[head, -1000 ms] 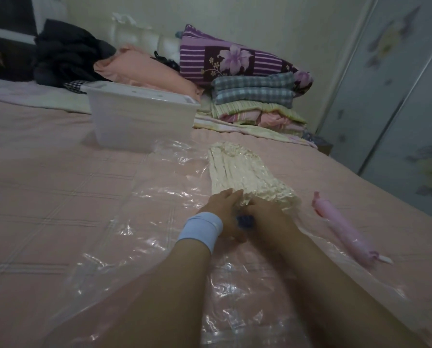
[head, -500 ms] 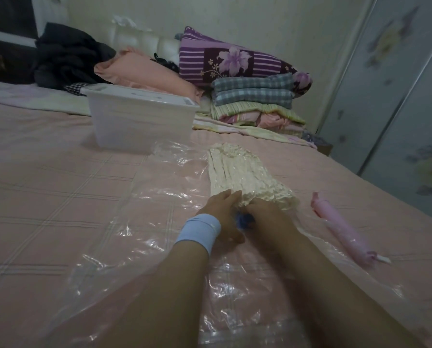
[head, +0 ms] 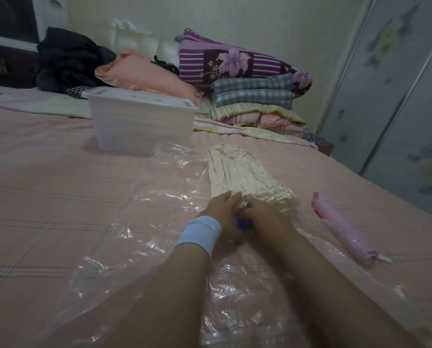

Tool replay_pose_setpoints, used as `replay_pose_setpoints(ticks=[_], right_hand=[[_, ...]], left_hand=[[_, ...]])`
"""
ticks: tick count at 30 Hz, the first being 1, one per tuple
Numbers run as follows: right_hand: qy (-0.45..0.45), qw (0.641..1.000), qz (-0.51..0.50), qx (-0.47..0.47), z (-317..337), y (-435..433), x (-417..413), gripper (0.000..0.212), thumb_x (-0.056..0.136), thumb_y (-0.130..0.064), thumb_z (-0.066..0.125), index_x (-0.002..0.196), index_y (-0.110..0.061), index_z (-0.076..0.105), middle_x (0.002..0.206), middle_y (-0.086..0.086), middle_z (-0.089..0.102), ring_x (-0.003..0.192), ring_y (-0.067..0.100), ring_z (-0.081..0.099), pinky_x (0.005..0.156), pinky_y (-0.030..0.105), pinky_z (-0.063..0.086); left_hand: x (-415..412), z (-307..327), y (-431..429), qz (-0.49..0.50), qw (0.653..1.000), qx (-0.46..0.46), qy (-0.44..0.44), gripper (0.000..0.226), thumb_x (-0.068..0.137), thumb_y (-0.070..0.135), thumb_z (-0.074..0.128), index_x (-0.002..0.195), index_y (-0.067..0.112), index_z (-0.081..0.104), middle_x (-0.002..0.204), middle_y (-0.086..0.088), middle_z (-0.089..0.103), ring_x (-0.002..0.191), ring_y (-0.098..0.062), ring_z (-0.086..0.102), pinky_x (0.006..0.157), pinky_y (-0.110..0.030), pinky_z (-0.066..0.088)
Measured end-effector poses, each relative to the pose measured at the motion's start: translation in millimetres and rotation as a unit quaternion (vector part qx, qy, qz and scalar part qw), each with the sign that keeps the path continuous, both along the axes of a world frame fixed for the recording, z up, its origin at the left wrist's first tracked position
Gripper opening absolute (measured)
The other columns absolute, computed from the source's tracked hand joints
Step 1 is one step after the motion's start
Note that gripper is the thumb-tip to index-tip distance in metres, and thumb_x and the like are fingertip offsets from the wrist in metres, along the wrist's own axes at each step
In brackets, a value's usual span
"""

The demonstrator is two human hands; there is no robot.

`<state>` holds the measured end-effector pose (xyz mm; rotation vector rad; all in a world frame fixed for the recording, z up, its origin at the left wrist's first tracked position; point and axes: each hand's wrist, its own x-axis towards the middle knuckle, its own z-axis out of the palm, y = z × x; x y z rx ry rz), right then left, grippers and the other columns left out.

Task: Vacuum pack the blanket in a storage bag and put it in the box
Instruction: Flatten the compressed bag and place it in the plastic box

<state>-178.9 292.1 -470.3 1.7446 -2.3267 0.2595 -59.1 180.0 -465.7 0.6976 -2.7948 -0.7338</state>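
Fussing at the valve (head: 245, 223) of the storage bag (head: 139, 222), out on the bed (head: 46, 172).
Found blanket (head: 242, 177) already inside the bag, sucked down to a ribbed slab just beyond both hands. Noted left hand (head: 221, 213) laid flat on the film beside the valve, right hand (head: 266, 217) hunched over it (grip hidden, cannot tell). Judged packing nearly done; left to do: lifting bag into box (head: 139, 124), farther up the bed. Spotted pink pump (head: 343, 229) lying aside, right.

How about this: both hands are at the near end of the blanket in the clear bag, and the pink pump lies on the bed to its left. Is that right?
No: the head view shows the pink pump on the bed to the right of the blanket, not the left. The left hand and right hand are at its near end in the clear bag.
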Motion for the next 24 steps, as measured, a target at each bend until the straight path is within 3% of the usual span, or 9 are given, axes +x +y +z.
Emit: replay_pose_setpoints(ticks=[6,11,14,19,21,24], right_hand=[[0.021,0.999,-0.046,-0.004,5.2,0.4,7.3,0.019,0.081,-0.025,0.065,0.098,-0.025,0.073,0.096,-0.003,0.067,0.091,0.018,0.065,0.076,0.031,0.052],[0.067,0.991,-0.111,-0.006,7.6,3.7,15.1,0.033,0.083,-0.042,0.068,0.109,-0.022,0.07,0.102,0.001,0.07,0.094,0.022,0.066,0.078,0.031,0.05],[0.042,0.99,-0.131,-0.035,11.2,5.6,16.6,0.029,0.083,-0.042,0.068,0.099,-0.017,0.068,0.096,0.004,0.069,0.089,0.024,0.065,0.07,0.03,0.044],[0.013,0.998,-0.064,-0.015,8.0,4.9,14.0,0.02,0.087,-0.021,0.064,0.105,-0.02,0.072,0.103,0.0,0.065,0.095,0.02,0.063,0.072,0.025,0.04],[0.011,0.999,-0.035,-0.011,6.3,7.2,11.4,0.017,0.085,-0.021,0.063,0.099,-0.021,0.073,0.098,-0.005,0.061,0.088,0.016,0.06,0.068,0.024,0.038],[0.0,1.0,-0.014,-0.001,6.7,6.0,6.7,0.02,0.08,-0.028,0.065,0.098,-0.023,0.074,0.096,-0.008,0.06,0.085,0.012,0.059,0.073,0.029,0.05]], left_hand=[[1.6,-0.7,0.5,-0.003,1.0,-0.001,0.003,0.121,0.065,0.037,0.085,0.154,0.034,0.003,0.163,0.005,-0.001,0.149,-0.022,0.004,0.117,-0.043,0.026],[0.1,-2.6,-1.5,0.0,1.0,-0.001,0.006,0.123,0.063,0.04,0.086,0.154,0.034,0.004,0.163,0.005,0.0,0.149,-0.022,0.004,0.118,-0.044,0.025],[-1.2,-4.0,-2.3,0.001,1.0,-0.003,0.015,0.124,0.061,0.041,0.086,0.154,0.034,0.005,0.163,0.004,0.001,0.149,-0.021,0.005,0.118,-0.042,0.026],[0.3,-3.5,-0.8,0.001,1.0,-0.001,0.012,0.122,0.064,0.039,0.085,0.154,0.035,0.004,0.163,0.004,0.0,0.149,-0.021,0.004,0.118,-0.042,0.025],[0.4,-2.4,0.1,-0.001,1.0,-0.003,0.009,0.122,0.064,0.039,0.085,0.154,0.034,0.003,0.163,0.003,0.0,0.149,-0.022,0.004,0.118,-0.043,0.026],[1.2,-1.6,1.3,-0.003,1.0,-0.003,0.006,0.122,0.064,0.038,0.084,0.154,0.033,0.002,0.163,0.003,-0.001,0.149,-0.022,0.004,0.117,-0.045,0.026]])
